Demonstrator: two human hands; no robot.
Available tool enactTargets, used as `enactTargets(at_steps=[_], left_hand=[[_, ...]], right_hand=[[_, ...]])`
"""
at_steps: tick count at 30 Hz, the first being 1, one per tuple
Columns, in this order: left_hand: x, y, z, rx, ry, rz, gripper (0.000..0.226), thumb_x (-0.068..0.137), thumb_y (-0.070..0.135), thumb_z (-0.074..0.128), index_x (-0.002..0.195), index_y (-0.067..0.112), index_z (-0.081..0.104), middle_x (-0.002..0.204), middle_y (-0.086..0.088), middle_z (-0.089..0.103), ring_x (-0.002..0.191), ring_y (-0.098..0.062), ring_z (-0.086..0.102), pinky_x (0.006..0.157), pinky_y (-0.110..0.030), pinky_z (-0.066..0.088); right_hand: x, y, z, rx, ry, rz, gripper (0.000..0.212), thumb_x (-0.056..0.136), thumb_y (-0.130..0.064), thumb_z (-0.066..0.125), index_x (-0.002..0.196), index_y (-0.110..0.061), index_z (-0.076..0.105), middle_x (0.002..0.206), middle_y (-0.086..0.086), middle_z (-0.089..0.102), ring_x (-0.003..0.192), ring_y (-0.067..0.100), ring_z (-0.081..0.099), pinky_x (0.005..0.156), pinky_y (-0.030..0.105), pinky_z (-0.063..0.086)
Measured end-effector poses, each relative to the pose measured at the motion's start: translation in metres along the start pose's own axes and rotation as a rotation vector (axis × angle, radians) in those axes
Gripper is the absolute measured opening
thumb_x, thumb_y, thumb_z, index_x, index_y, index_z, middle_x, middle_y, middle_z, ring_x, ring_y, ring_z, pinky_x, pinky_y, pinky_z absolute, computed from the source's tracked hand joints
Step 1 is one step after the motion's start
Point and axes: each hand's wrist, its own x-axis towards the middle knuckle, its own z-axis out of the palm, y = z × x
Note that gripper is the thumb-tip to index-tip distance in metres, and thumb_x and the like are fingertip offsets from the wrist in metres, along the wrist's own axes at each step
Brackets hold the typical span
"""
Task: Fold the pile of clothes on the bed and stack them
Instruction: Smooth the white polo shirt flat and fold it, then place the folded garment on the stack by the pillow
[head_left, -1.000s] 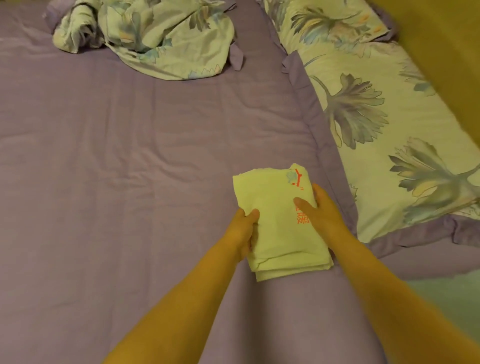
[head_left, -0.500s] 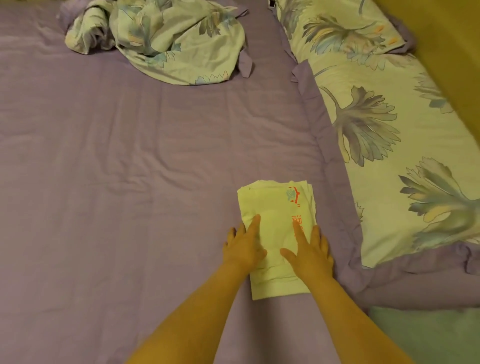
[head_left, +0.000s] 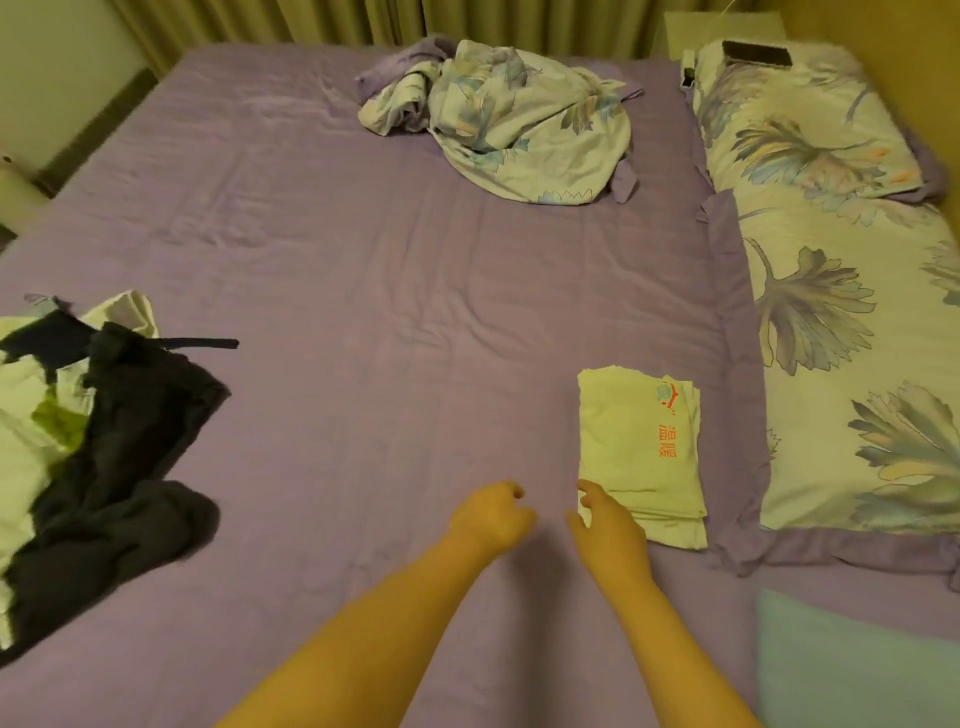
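A folded pale yellow garment (head_left: 636, 447) with red print lies flat on the purple bed (head_left: 389, 291), near the right side. My right hand (head_left: 605, 525) hovers at its near left corner with loosely curled fingers and holds nothing. My left hand (head_left: 491, 514) hangs just left of it over the sheet, fingers loosely curled, also without anything in it. At the bed's left edge lies the unfolded pile (head_left: 93, 441): dark garments over white and green ones.
A crumpled floral cover (head_left: 514, 114) lies at the far middle of the bed. Floral pillows (head_left: 841, 312) line the right side, with a dark device (head_left: 756, 52) on the far one. A light blue cushion (head_left: 852, 670) sits at the near right. Curtains hang behind.
Both hands lifted off the folded yellow garment and drew back toward me. The view swung up and left, bringing the clothes pile into sight.
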Motion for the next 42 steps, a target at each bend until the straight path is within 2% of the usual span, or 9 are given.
enactTargets(at_steps=[5, 9, 15, 23, 27, 30, 34, 37, 42], left_hand=[[-0.062, -0.064, -0.026, 0.021, 0.038, -0.030, 0.046, 0.094, 0.040, 0.050, 0.136, 0.020, 0.048, 0.130, -0.006, 0.057, 0.115, -0.023, 0.056, 0.093, -0.033, 0.046], [-0.112, -0.125, -0.047, 0.031, 0.101, -0.058, 0.044, 0.093, 0.042, 0.049, 0.132, 0.021, 0.052, 0.129, -0.004, 0.059, 0.115, -0.022, 0.056, 0.092, -0.031, 0.045], [-0.188, -0.232, -0.074, -0.026, 0.189, -0.103, 0.042, 0.094, 0.047, 0.048, 0.126, 0.021, 0.057, 0.125, -0.001, 0.060, 0.110, -0.022, 0.058, 0.090, -0.033, 0.048], [-0.287, -0.385, -0.104, -0.072, 0.324, -0.122, 0.038, 0.095, 0.044, 0.048, 0.118, 0.018, 0.061, 0.119, -0.004, 0.063, 0.108, -0.025, 0.058, 0.088, -0.033, 0.048], [-0.329, -0.445, -0.114, -0.057, 0.386, -0.149, 0.036, 0.095, 0.045, 0.047, 0.113, 0.018, 0.063, 0.115, -0.003, 0.065, 0.106, -0.025, 0.058, 0.087, -0.033, 0.046], [-0.353, -0.479, -0.120, -0.076, 0.405, -0.182, 0.034, 0.095, 0.045, 0.046, 0.105, 0.017, 0.063, 0.111, -0.002, 0.065, 0.104, -0.024, 0.059, 0.086, -0.032, 0.045], [-0.371, -0.510, -0.129, -0.153, 0.416, -0.210, 0.028, 0.094, 0.042, 0.046, 0.085, 0.019, 0.059, 0.100, -0.005, 0.065, 0.097, -0.025, 0.060, 0.082, -0.033, 0.046], [-0.376, -0.526, -0.140, -0.213, 0.448, -0.229, 0.028, 0.094, 0.041, 0.045, 0.078, 0.019, 0.051, 0.092, -0.006, 0.063, 0.083, -0.022, 0.054, 0.081, -0.033, 0.046], [-0.374, -0.545, -0.169, -0.252, 0.503, -0.278, 0.033, 0.092, 0.041, 0.046, 0.067, 0.020, 0.047, 0.083, -0.005, 0.061, 0.074, -0.021, 0.050, 0.078, -0.035, 0.047]], right_hand=[[-0.048, -0.056, 0.033, -0.219, -0.062, -0.127, 0.041, 0.098, -0.030, 0.043, 0.138, -0.020, 0.046, 0.136, 0.001, 0.054, 0.124, 0.019, 0.050, 0.102, 0.030, 0.038], [-0.090, -0.098, 0.068, -0.321, -0.109, -0.192, 0.038, 0.098, -0.036, 0.042, 0.134, -0.023, 0.050, 0.133, -0.001, 0.056, 0.123, 0.018, 0.050, 0.100, 0.029, 0.039], [-0.155, -0.172, 0.134, -0.375, -0.135, -0.288, 0.039, 0.098, -0.042, 0.042, 0.129, -0.023, 0.056, 0.130, -0.002, 0.060, 0.121, 0.017, 0.053, 0.096, 0.027, 0.040], [-0.252, -0.285, 0.237, -0.463, -0.161, -0.408, 0.038, 0.098, -0.041, 0.042, 0.126, -0.021, 0.058, 0.126, 0.001, 0.062, 0.117, 0.022, 0.055, 0.098, 0.033, 0.042], [-0.296, -0.333, 0.282, -0.495, -0.171, -0.483, 0.033, 0.097, -0.039, 0.042, 0.117, -0.021, 0.062, 0.116, 0.001, 0.066, 0.110, 0.023, 0.058, 0.092, 0.033, 0.044], [-0.320, -0.359, 0.303, -0.517, -0.181, -0.530, 0.031, 0.097, -0.037, 0.041, 0.105, -0.019, 0.064, 0.105, 0.002, 0.067, 0.100, 0.025, 0.061, 0.085, 0.032, 0.044], [-0.332, -0.387, 0.318, -0.557, -0.182, -0.601, 0.031, 0.097, -0.037, 0.040, 0.106, -0.020, 0.064, 0.106, 0.002, 0.068, 0.098, 0.023, 0.060, 0.085, 0.030, 0.042], [-0.330, -0.404, 0.326, -0.578, -0.197, -0.636, 0.031, 0.097, -0.037, 0.041, 0.105, -0.020, 0.064, 0.106, 0.001, 0.068, 0.098, 0.022, 0.060, 0.085, 0.029, 0.042], [-0.315, -0.436, 0.341, -0.526, -0.223, -0.670, 0.033, 0.097, -0.038, 0.041, 0.098, -0.015, 0.065, 0.098, 0.003, 0.069, 0.090, 0.020, 0.061, 0.079, 0.029, 0.045]])
